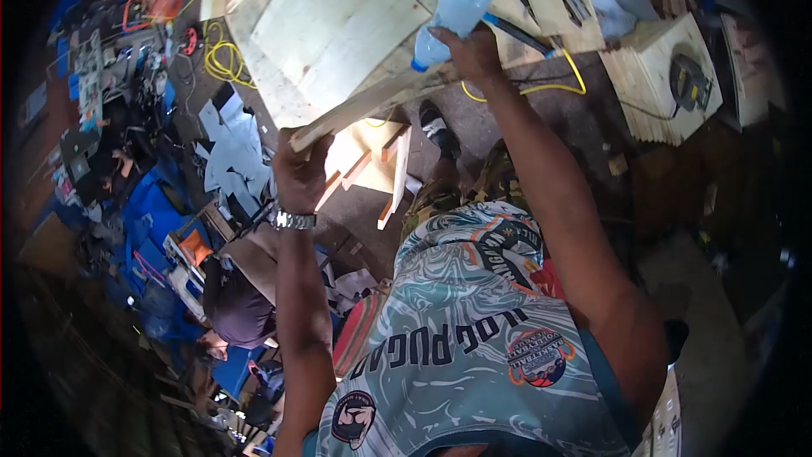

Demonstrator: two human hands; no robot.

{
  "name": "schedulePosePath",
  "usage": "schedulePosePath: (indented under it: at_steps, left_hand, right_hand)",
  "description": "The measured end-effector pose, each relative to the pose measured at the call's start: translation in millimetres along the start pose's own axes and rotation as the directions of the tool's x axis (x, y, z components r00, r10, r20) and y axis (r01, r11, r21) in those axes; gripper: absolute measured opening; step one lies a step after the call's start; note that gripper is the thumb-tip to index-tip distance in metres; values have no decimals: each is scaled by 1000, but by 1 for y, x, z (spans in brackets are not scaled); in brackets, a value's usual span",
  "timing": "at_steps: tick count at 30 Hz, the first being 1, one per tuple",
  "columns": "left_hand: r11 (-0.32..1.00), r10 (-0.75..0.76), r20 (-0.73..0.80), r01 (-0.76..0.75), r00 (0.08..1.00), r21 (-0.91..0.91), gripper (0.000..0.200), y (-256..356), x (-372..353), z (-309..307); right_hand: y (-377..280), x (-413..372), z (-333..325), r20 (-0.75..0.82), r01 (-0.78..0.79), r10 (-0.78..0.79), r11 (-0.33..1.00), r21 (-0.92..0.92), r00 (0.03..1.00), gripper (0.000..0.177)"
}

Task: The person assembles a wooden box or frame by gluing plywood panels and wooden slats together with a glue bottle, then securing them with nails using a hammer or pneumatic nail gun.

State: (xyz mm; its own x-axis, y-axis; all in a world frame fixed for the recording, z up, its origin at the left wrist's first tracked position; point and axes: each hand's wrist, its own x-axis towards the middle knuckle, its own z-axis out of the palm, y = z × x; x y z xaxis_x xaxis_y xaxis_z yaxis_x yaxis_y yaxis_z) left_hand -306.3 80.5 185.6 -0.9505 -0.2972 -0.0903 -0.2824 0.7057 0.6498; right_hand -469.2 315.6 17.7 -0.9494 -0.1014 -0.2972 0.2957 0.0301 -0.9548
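My right hand is closed round a translucent plastic bottle, tilted with its blue cap pointing down toward the table edge. Below the cap runs a long wooden strip along the near edge of the work table. My left hand, with a metal watch on the wrist, grips the left end of this strip. Its fingers are partly hidden by the wood. A flat plywood sheet lies on the table just beyond the strip.
A yellow cord loops below the table edge. To the right, a power tool rests on stacked plywood. A wooden frame stands beneath the table. Two people sit at the left amid scattered items, near a coiled yellow cable.
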Motion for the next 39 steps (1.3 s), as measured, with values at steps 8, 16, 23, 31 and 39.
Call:
schedulePosePath:
  at_steps: [8,16,23,31,39]
  left_hand:
    - [988,-18,11,17,1000,153,24,39,10,2]
    - [989,142,-2,-142,990,43,29,62,18,15]
    - [957,45,3,-43,999,287,29,67,13,22]
    - [959,-104,-48,113,993,258,29,82,10,22]
    - [978,-109,-143,80,984,-195,22,6,-19,28]
  right_hand:
    - [-116,-52,29,160,142,-204,932,333,966,23]
    - [-192,-68,35,145,564,-613,779,274,776,22]
    - [-179,-43,5,121,401,-439,881,252,890,23]
    - [-118,-29,-2,244,654,-636,756,8,732,20]
    - [20,11,-44,174,-181,202,975,-132,964,50]
